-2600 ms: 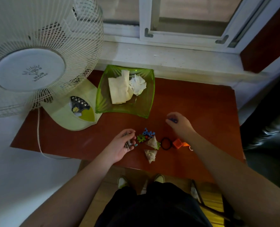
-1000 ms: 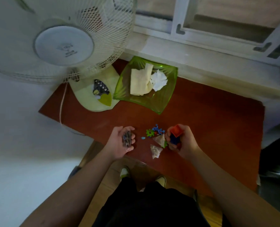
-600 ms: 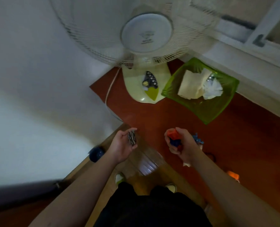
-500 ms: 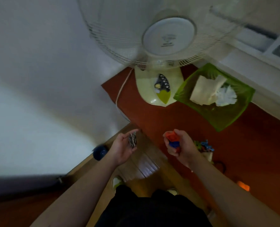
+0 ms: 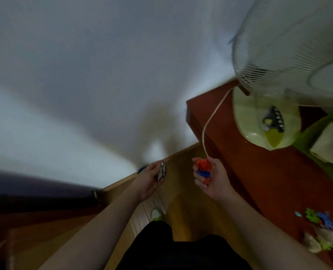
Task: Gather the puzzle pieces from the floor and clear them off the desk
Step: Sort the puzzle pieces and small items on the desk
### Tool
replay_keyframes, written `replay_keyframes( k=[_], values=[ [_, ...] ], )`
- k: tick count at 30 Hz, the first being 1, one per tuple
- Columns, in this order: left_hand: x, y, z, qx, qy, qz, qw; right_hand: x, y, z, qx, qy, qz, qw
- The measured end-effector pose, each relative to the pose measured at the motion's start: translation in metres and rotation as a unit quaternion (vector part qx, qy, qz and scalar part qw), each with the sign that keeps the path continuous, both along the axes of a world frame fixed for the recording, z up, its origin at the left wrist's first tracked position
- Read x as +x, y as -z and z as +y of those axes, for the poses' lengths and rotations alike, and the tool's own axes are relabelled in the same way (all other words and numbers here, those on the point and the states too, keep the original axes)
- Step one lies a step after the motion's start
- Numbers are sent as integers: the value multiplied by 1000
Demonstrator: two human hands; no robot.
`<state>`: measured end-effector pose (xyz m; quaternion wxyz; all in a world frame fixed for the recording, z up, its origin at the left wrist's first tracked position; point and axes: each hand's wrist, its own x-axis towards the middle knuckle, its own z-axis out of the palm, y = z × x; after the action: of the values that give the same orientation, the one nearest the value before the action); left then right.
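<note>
So both hands are full and held out over the wooden floor, just off the left edge of the desk. The right hand has its fingers curled around a little bunch of orange and blue puzzle pieces. The left hand pinches a small stack of grey pieces between thumb and fingers. The job looks partly done. More bright pieces, green and blue, lie near the front edge of the desk, on its right side, next to some pale crumpled bits. Those need picking up too, I think. At the back of the desk stands a fan, with its white cord hanging over the left edge, and a green tray sits beside the fan. The picture is blurry, so I cannot tell if any pieces lie on the floor.
</note>
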<state>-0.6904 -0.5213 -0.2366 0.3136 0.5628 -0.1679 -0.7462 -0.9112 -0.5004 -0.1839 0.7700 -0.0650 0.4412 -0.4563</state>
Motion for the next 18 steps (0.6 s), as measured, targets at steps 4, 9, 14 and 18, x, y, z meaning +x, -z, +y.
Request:
replay_keyframes(
  k=[4,9,14,18],
  values=[
    [46,13,-13,-10,5,-50,999,46,15,-21,10,-9,3,1000],
    [85,38,-20,-9,-19,-119,993,85,35,-37,42,-20,13,999],
    [103,74,-25,14,-25,-194,981,100,60,-46,48,-40,36,997],
    [110,99,-24,6,19,-185,983,104,85,-54,52,-44,44,997]
  ],
)
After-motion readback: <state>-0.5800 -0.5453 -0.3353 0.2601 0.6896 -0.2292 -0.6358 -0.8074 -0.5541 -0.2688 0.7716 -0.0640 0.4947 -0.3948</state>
